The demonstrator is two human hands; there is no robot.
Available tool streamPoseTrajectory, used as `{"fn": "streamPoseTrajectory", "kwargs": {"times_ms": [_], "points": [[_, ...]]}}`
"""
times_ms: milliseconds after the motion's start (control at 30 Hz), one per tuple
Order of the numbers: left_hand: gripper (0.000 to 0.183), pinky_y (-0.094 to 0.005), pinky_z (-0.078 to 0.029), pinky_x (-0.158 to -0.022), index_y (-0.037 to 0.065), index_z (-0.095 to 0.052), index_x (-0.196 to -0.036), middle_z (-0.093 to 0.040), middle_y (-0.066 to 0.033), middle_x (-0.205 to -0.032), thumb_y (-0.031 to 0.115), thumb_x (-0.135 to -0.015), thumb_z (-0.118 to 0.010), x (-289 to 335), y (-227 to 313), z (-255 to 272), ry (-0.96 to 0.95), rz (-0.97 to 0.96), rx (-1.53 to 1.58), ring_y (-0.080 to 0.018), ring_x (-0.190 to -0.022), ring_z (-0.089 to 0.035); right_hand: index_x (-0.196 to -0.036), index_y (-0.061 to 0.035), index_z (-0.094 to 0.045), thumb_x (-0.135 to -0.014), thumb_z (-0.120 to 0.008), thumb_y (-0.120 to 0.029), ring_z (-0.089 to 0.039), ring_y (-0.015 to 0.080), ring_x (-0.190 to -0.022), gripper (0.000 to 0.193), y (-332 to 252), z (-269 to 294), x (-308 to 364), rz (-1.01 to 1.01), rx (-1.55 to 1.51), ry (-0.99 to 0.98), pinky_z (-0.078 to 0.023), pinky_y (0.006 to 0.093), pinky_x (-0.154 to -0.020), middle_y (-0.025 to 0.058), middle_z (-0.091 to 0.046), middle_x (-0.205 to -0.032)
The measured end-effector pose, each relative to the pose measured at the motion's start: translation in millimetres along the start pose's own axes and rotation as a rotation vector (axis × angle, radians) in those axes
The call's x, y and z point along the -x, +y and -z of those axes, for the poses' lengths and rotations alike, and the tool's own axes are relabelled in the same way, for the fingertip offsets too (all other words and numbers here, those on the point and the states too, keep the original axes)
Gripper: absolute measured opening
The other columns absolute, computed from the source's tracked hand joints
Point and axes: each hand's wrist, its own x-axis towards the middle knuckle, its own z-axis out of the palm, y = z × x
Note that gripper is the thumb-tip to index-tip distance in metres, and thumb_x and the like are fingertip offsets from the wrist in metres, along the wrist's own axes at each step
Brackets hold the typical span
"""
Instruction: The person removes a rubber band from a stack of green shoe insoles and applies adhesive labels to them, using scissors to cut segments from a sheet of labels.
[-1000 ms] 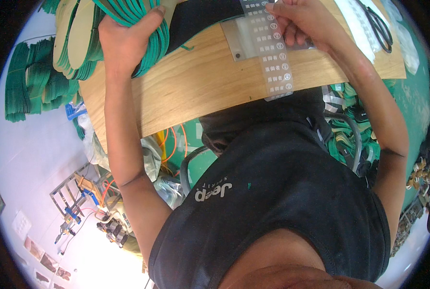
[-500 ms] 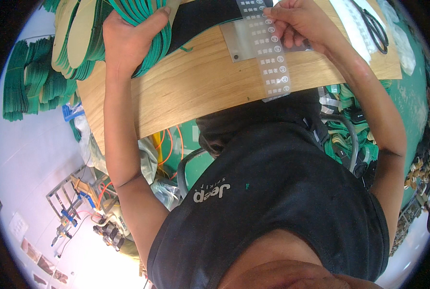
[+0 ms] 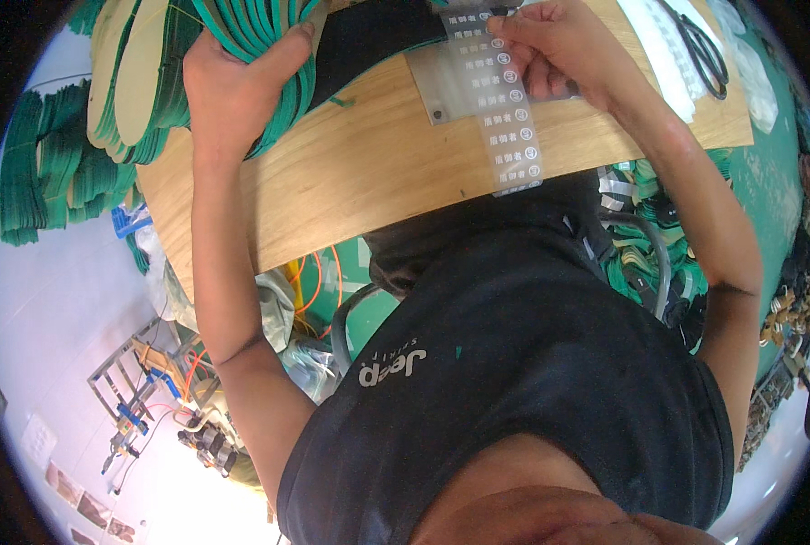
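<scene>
My left hand [image 3: 232, 100] is wrapped round a stack of green-edged insoles [image 3: 258, 25], its thumb lying across their edges. From that stack a black insole surface [image 3: 369, 41] stretches right over the table. A clear strip of printed labels [image 3: 512, 118] runs down from beside it, its near end reaching past the table's front edge. The fingertips of my right hand [image 3: 555, 54] are pinched at the strip's upper right edge. Under the strip lies a flat greyish plate [image 3: 437, 86]. The far end of the strip is cut off by the picture's top.
More insoles with cream faces [image 3: 137, 77] stand at the left of the wooden table [image 3: 360, 191]. Green bundles [image 3: 37, 173] are beyond its left edge. Black-handled scissors [image 3: 700, 50] rest on white sheets at the right. Insoles are piled below the table at right.
The whole view has shifted slightly. The label strip sits a little nearer to me, with my right hand still at its edge. My left hand keeps its hold on the insoles.
</scene>
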Motion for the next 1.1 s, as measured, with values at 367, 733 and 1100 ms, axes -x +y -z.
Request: {"fn": "streamPoseTrajectory", "kwargs": {"times_ms": [367,733,1100], "points": [[0.037,-0.0314,-0.053,-0.085,-0.001,-0.074,-0.104,-0.076,-0.0094,-0.097,0.026,-0.081,-0.084,1.4,1.9,-2.1,-0.004,-0.03,0.053,-0.0146,-0.087,-0.067,-0.076,-0.0062,-0.065,-0.099,-0.066,-0.035,-0.057,0.0076,-0.041,0.037,23.8,3.8,9.0,0.143,0.06,-0.028,-0.035,0.0175,-0.036,0.0045,-0.069,-0.069],[0.03,-0.0305,-0.053,-0.08,0.003,-0.077,-0.097,-0.076,-0.0061,-0.09,0.028,-0.082,-0.083,-4.4,0.6,-0.8,-0.023,-0.011,-0.011,-0.0124,-0.081,-0.067,-0.072,-0.0019,-0.065,-0.099,-0.06,-0.022,-0.062,0.0167,-0.044,0.034,4.9,0.7,11.7,0.029,-0.003,-0.025,-0.043,0.0269,-0.039,0.0117,-0.069,-0.065],[0.032,-0.0309,-0.054,-0.08,0.001,-0.075,-0.098,-0.076,-0.0062,-0.09,0.028,-0.081,-0.083,3.9,1.8,-3.8,0.002,-0.015,-0.006,-0.0125,-0.08,-0.067,-0.091,-0.001,-0.068,-0.099,-0.065,-0.034,-0.057,0.0087,-0.042,0.034,14.6,-0.6,16.7,0.125,0.036,-0.024,-0.036,0.0166,-0.037,0.0064,-0.072,-0.071]]}}
